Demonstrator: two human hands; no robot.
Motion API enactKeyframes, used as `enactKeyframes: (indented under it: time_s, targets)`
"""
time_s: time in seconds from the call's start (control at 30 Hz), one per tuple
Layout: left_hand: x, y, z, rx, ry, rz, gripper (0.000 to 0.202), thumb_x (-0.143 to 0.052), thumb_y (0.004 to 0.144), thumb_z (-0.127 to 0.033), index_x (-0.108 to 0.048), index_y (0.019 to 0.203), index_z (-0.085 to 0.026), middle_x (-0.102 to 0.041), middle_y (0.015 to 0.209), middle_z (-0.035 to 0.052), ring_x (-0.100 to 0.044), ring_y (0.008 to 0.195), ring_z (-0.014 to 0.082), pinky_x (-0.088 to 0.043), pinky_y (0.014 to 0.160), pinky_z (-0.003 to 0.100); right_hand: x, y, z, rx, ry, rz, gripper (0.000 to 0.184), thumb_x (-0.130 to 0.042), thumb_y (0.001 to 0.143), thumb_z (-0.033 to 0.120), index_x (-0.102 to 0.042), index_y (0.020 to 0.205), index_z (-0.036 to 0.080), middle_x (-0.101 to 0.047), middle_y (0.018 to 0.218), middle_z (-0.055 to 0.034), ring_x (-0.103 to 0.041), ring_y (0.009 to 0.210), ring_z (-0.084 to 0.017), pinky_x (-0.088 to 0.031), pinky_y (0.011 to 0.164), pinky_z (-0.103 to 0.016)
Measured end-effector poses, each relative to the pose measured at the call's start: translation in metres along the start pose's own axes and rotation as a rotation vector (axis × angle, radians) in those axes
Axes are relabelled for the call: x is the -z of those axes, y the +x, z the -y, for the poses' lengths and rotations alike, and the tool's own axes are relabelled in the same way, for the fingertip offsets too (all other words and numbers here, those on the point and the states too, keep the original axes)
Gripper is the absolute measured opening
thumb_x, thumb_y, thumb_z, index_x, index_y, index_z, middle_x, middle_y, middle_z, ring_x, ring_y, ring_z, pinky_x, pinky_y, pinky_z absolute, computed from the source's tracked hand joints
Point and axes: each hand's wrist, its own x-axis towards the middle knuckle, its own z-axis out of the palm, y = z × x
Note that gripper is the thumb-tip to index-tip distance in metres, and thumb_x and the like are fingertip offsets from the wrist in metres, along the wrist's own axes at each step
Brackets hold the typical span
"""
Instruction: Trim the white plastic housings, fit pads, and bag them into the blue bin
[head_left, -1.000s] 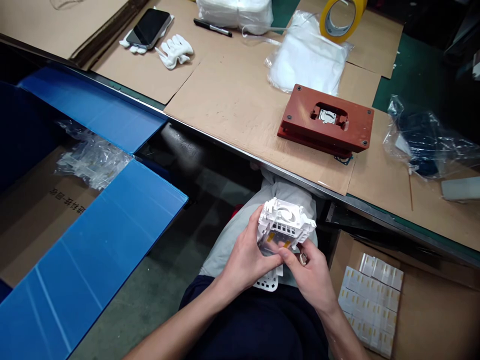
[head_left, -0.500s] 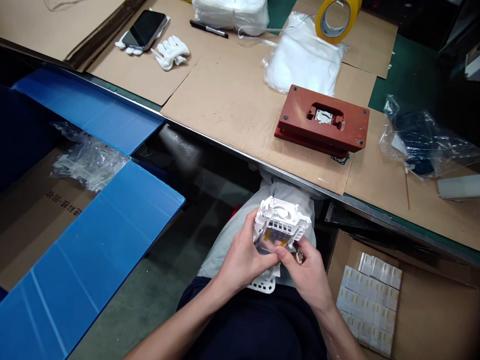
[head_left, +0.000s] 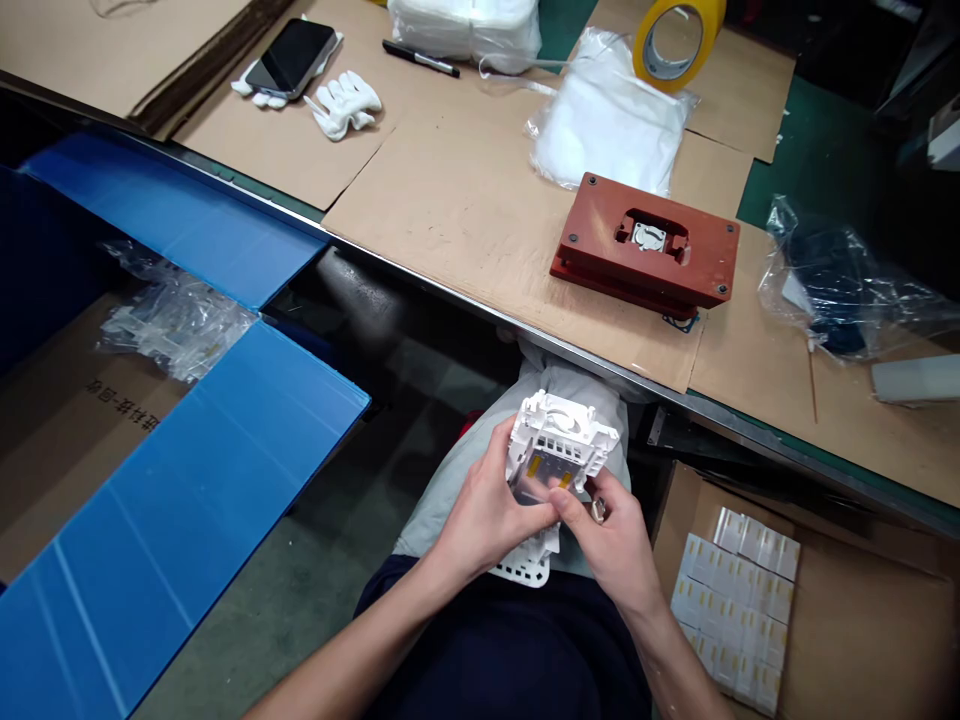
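Observation:
Over my lap I hold a white plastic housing (head_left: 562,425) with slots, clips and a clear panel (head_left: 544,475) bearing yellow strips. My left hand (head_left: 484,510) wraps the housing's left side, its thumb across the lower front. My right hand (head_left: 611,535) grips the lower right side, with its thumb tip pressed on the clear panel near the left thumb. A small metallic piece (head_left: 598,510) shows by the right fingers; whether they hold it I cannot tell. The perforated lower end (head_left: 525,570) of the white part juts out below my hands.
On the cardboard-covered bench (head_left: 450,200) stand a red fixture (head_left: 645,275) with a white part inside, yellow tape (head_left: 645,70), bagged white material (head_left: 607,130), a phone (head_left: 292,58) and a glove (head_left: 345,105). A blue-flapped box (head_left: 187,520) is left; a carton holds clear pieces (head_left: 739,605) at right.
The housing has tipped very slightly in my hands. Both hands keep nearly the same grip, and the view has shifted a little.

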Motion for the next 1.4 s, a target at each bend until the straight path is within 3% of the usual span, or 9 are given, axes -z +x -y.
enactKeyframes:
  time_s: [0.1,0.3,0.47,0.63,0.87,1.07,1.2,1.33,1.4]
  targets:
    - [0.0,0.0,0.002,-0.025,0.013,-0.018,0.077,-0.076,0.072,-0.017,-0.04,0.14,-0.024,-0.064,0.125,0.0014,-0.063,0.109,0.0193,-0.048,0.09,0.026,-0.001,0.0,0.0,-0.019,-0.003,0.008,0.039,-0.072,0.088,0.04,-0.065,0.122,0.023,-0.074,0.115,-0.004,-0.07,0.106,-0.02,-0.057,0.089,-0.025]
    - [-0.003,0.0,0.007,-0.038,-0.048,-0.022,0.081,-0.079,0.07,-0.016,-0.042,0.141,-0.025,-0.066,0.127,0.0019,-0.063,0.114,0.0225,-0.047,0.093,0.027,-0.004,-0.002,-0.003,0.106,-0.105,-0.078,0.026,-0.071,0.088,0.038,-0.07,0.108,0.021,-0.077,0.102,-0.0035,-0.072,0.093,-0.019,-0.057,0.08,-0.023]
    - [-0.001,0.004,0.006,-0.013,-0.004,-0.044,0.075,-0.078,0.069,-0.016,-0.045,0.136,-0.023,-0.068,0.116,0.002,-0.065,0.1,0.0205,-0.049,0.084,0.028,-0.002,0.004,-0.005,0.025,-0.043,-0.023,0.037,-0.072,0.087,0.04,-0.067,0.119,0.021,-0.075,0.112,-0.0039,-0.07,0.103,-0.019,-0.056,0.087,-0.024]
    - [-0.001,0.002,0.006,-0.039,0.004,-0.047,0.076,-0.076,0.071,-0.016,-0.042,0.138,-0.022,-0.065,0.124,0.0055,-0.064,0.107,0.0223,-0.05,0.088,0.029,-0.003,0.006,-0.004,-0.015,-0.024,0.008,0.039,-0.073,0.086,0.04,-0.066,0.12,0.021,-0.074,0.115,-0.0042,-0.07,0.105,-0.02,-0.057,0.089,-0.025]
    - [-0.003,0.004,0.008,-0.031,-0.036,-0.028,0.078,-0.081,0.069,-0.02,-0.045,0.139,-0.024,-0.069,0.121,0.0032,-0.065,0.109,0.0238,-0.049,0.093,0.03,-0.003,0.002,-0.005,0.129,-0.141,-0.12,0.027,-0.071,0.087,0.039,-0.071,0.105,0.019,-0.077,0.097,-0.0055,-0.072,0.083,-0.019,-0.057,0.072,-0.024]
    - [-0.002,0.009,0.005,0.022,-0.05,0.002,0.076,-0.08,0.07,-0.022,-0.044,0.137,-0.025,-0.068,0.123,0.0032,-0.066,0.107,0.0238,-0.05,0.089,0.031,-0.002,0.006,-0.006,0.014,-0.058,-0.018,0.037,-0.07,0.088,0.041,-0.069,0.118,0.02,-0.075,0.112,-0.0071,-0.07,0.104,-0.023,-0.057,0.088,-0.03]
    - [0.006,0.01,-0.001,0.123,-0.144,-0.015,0.081,-0.087,0.065,-0.025,-0.042,0.132,-0.023,-0.074,0.1,0.0005,-0.07,0.09,0.0221,-0.052,0.085,0.032,0.025,0.02,0.01,0.14,-0.225,-0.001,0.032,-0.069,0.089,0.041,-0.071,0.116,0.024,-0.073,0.114,-0.006,-0.069,0.102,-0.024,-0.058,0.078,-0.03]
    - [0.02,0.011,-0.004,0.188,-0.261,-0.024,0.084,-0.087,0.066,-0.025,-0.037,0.134,-0.024,-0.075,0.088,-0.0021,-0.072,0.084,0.0216,-0.053,0.087,0.033,0.081,0.059,0.029,0.489,-0.623,-0.37,0.027,-0.058,0.095,0.039,-0.075,0.108,0.023,-0.071,0.107,-0.0079,-0.067,0.099,-0.023,-0.054,0.085,-0.034]
    - [0.026,0.012,-0.004,0.206,-0.321,-0.009,0.084,-0.088,0.067,-0.028,-0.038,0.135,-0.025,-0.075,0.091,0.0001,-0.072,0.089,0.0238,-0.054,0.086,0.035,0.108,0.087,0.034,0.537,-0.894,-0.499,0.035,-0.05,0.097,0.038,-0.073,0.118,0.021,-0.066,0.104,-0.0105,-0.066,0.09,-0.022,-0.053,0.083,-0.036]
